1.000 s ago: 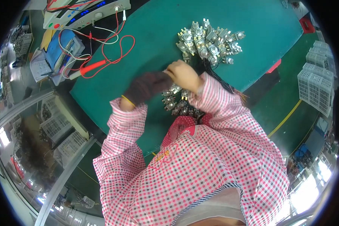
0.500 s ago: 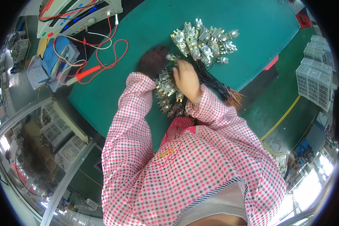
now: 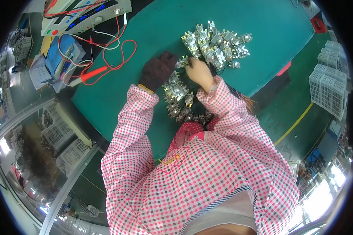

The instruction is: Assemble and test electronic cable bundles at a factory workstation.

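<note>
My left hand (image 3: 159, 73), in a dark maroon glove, is closed with its fingertips at one end of a small silver metal part with brass-coloured tabs (image 3: 183, 61). On the other side of that part, my bare right hand (image 3: 199, 73) pinches it with thumb and fingers. Below and between my hands lies a pile of similar metal parts (image 3: 178, 91), each with a round centre. A larger heap of them (image 3: 217, 49) rests beyond my right hand. Black wires with copper-coloured ends (image 3: 248, 102) trail from that heap, partly hidden by my right sleeve.
A green mat (image 3: 161, 23) covers the table. At the far left stands a bench instrument (image 3: 86, 17) with red and white leads. Near it are a red probe (image 3: 92, 74) and a blue tray (image 3: 60, 55) with papers. White crates (image 3: 328, 92) stand on the floor to the right.
My left hand has come to rest beside the metal part after a blurred motion. My right hand has shifted slightly right, fingers drawn into a pinch. The view has moved a little.
</note>
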The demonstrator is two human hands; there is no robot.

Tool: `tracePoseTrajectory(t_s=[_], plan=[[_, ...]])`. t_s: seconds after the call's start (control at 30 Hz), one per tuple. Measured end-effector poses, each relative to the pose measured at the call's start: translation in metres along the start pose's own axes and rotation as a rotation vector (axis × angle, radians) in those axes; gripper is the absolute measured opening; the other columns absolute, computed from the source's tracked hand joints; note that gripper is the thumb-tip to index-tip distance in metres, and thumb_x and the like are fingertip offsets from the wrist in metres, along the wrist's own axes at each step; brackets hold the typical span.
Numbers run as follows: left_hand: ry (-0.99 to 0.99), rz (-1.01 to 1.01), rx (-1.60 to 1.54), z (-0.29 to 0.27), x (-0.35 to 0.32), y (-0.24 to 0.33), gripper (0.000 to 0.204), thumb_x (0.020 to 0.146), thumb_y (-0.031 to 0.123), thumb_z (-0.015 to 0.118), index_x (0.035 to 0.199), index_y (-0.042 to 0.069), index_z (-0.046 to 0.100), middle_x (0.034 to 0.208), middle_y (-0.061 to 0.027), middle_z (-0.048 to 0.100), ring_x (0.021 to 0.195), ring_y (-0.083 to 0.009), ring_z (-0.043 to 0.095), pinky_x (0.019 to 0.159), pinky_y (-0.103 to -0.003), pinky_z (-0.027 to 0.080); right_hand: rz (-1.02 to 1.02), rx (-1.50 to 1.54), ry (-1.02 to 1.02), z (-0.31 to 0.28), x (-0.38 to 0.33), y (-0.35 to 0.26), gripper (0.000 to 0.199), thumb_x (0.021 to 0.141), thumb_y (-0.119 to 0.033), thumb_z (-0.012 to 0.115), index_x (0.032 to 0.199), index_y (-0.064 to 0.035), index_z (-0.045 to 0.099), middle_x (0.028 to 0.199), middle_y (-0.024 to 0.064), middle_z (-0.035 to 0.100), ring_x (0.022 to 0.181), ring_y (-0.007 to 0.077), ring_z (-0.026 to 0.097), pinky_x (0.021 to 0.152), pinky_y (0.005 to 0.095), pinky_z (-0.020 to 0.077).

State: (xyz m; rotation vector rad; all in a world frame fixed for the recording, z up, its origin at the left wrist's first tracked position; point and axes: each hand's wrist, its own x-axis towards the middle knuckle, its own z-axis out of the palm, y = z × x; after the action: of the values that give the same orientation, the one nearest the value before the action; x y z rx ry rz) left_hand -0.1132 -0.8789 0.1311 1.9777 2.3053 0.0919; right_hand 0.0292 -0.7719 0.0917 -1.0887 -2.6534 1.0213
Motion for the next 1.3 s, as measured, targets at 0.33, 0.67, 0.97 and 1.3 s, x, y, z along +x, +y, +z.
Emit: tracePoseTrajectory(t_s=[0.33,0.67,0.97,1.3], plan=[[-0.109,-0.145,-0.156,0.043,-0.002,-0.005,0.037,0.083,0.026,0.056,0.118,0.016,0.049,0.12,-0.0131,0.052,0.079,-0.0332,0.063,0.069,-0.047,0.051,0.102,-0.417,-0.536,-0.01,0.055,-0.051,0.025,0.078,-0.01,0.058,0.098,0.0014,0.067,0.102,0.0205,0.065,0.096,0.0298,0.065,0.081,0.0372,0.0532],[-0.063,-0.513,-0.294,0.045,-0.047,0.044,0.022,0.081,0.015,0.052,0.102,0.01,0.05,0.092,-0.0164,0.056,0.067,-0.0334,0.063,0.057,-0.046,0.052,0.152,-0.558,-0.751,-0.002,0.065,-0.057,0.046,0.078,-0.04,0.068,0.102,-0.0004,0.067,0.106,0.0176,0.064,0.102,0.0326,0.061,0.086,0.0384,0.0505],[-0.134,-0.508,0.086,0.081,-0.056,0.051,0.02,0.081,0.02,0.053,0.088,0.002,0.053,0.067,-0.0118,0.061,0.059,-0.0291,0.064,0.05,-0.042,0.051,-0.098,-0.376,-0.416,0.029,0.036,-0.028,0.031,0.082,-0.029,0.062,0.089,0.0016,0.064,0.086,0.0215,0.066,0.083,0.0366,0.064,0.075,0.0429,0.0516],[-0.334,-0.373,0.056,0.084,-0.046,0.046,0.014,0.073,0.012,0.06,0.082,0.002,0.065,0.075,-0.0143,0.062,0.072,-0.0262,0.066,0.054,-0.041,0.051,-0.174,-0.429,-0.498,0.031,0.037,-0.014,0.042,0.084,-0.032,0.063,0.095,0.0061,0.048,0.079,0.0219,0.065,0.076,0.0344,0.066,0.065,0.0402,0.0518]])
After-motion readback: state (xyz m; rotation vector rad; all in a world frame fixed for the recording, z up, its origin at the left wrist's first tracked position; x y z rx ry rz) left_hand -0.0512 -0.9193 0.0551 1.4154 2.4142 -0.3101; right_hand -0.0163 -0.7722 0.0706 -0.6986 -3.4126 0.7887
